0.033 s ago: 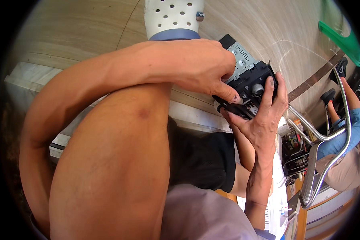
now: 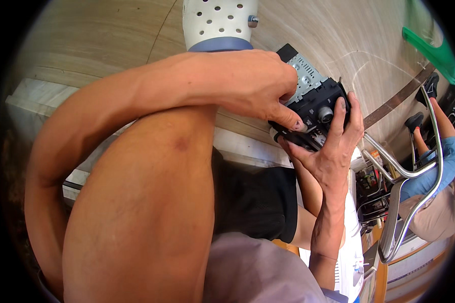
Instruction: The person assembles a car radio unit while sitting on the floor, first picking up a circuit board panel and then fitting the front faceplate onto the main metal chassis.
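1. The electronic unit [image 2: 311,98] is right of centre in the upper half of the view, above the tiled floor [image 2: 111,33]; whether it also rests on anything cannot be told. It is tilted, with its perforated metal casing [image 2: 307,76] toward the upper left and its black front panel [image 2: 332,92] toward the lower right.
2. The left hand [image 2: 253,83] has a closed grip on the unit: the thumb lies on the lower left of the panel; the curled fingers are mostly hidden.
3. The right hand [image 2: 331,146] also grips the unit, fingers at the panel's right side, beside a round knob [image 2: 325,114], thumb at the lower edge.
4. Obstruction: a bare leg [image 2: 141,217] fills the left foreground, and the left forearm [image 2: 111,101] bends around it. Both hands cover parts of the unit.
5. A white perforated shoe [image 2: 217,17] stands near the unit, beyond the left hand.
6. A pale marble step [image 2: 250,146] runs behind the leg.
7. At the right are a chrome-framed chair [image 2: 440,151], a green object [image 2: 432,50] and another person in blue shorts [image 2: 432,174], well apart from the unit.
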`<state>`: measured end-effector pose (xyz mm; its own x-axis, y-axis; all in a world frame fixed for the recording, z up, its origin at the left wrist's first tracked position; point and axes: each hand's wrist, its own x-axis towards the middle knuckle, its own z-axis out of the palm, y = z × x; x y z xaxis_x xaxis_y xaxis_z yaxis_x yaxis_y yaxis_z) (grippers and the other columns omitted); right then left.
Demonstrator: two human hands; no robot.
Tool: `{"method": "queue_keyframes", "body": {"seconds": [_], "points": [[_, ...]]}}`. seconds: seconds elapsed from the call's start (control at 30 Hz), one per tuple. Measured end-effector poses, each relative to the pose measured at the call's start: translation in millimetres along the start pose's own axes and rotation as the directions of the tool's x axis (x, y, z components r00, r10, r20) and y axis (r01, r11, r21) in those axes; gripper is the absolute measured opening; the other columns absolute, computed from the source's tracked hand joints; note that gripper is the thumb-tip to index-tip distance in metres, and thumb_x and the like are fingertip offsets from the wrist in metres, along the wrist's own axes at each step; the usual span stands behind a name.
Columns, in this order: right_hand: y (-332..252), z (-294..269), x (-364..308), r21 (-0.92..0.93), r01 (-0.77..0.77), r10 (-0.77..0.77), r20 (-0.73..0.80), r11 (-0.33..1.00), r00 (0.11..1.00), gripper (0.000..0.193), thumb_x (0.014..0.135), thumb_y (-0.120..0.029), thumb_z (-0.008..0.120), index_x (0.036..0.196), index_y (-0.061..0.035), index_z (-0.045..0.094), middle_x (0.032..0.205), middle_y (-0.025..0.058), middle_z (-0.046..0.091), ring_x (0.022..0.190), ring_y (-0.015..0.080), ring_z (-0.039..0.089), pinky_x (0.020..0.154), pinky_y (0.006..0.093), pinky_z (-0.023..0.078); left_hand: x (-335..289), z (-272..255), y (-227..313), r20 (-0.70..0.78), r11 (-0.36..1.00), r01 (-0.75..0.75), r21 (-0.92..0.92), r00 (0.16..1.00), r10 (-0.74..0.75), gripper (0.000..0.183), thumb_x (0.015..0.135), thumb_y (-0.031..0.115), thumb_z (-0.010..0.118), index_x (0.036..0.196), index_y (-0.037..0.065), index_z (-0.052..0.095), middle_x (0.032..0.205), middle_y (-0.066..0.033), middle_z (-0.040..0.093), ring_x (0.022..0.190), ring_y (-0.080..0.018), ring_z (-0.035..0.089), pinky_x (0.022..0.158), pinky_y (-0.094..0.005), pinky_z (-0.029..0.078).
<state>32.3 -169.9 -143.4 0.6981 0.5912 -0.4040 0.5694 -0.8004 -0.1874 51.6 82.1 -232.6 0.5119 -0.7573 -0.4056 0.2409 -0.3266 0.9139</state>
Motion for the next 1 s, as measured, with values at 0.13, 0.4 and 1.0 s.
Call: {"method": "queue_keyframes", "body": {"seconds": [0.13, 0.4, 1.0], "points": [[2.6, 3.1, 0.5, 0.1, 0.023, -0.015, -0.075, 0.995, 0.997, 0.12, 0.058, -0.032, 0.098, 0.158, -0.0097, 0.036, 0.156, 0.0317, 0.035, 0.137, 0.0494, 0.042, 0.112, 0.0571, 0.037, -2.9, -0.3, -0.7, -0.035, 0.999, -0.025, -0.036, 0.999, 0.024, 0.052, 0.091, 0.047, 0.074, 0.085, -0.005, 0.073, 0.07, -0.0223, 0.067, 0.069, -0.0394, 0.068, 0.065, -0.0454, 0.053], [3.3, 3.3, 0.4, 0.054, 0.038, -0.033, -0.094, 0.998, 0.995, 0.123, 0.058, -0.035, 0.1, 0.158, -0.0079, 0.035, 0.155, 0.0323, 0.036, 0.137, 0.0497, 0.044, 0.11, 0.0574, 0.04, -2.9, 1.6, -2.2, -0.043, 0.999, -0.04, -0.027, 0.998, 0.039, 0.051, 0.091, 0.046, 0.074, 0.094, -0.005, 0.073, 0.082, -0.0214, 0.073, 0.08, -0.0399, 0.072, 0.073, -0.0453, 0.057], [3.4, -0.5, 0.9, -0.039, 0.091, -0.094, -0.083, 0.995, 0.992, 0.129, 0.056, -0.047, 0.101, 0.159, -0.0052, 0.034, 0.155, 0.0333, 0.036, 0.138, 0.0508, 0.045, 0.109, 0.0578, 0.041, -4.7, 1.8, -2.5, -0.036, 0.998, -0.02, -0.053, 0.999, 0.018, 0.051, 0.09, 0.044, 0.075, 0.1, -0.007, 0.072, 0.088, -0.0217, 0.075, 0.085, -0.0391, 0.073, 0.077, -0.0441, 0.058]]}}
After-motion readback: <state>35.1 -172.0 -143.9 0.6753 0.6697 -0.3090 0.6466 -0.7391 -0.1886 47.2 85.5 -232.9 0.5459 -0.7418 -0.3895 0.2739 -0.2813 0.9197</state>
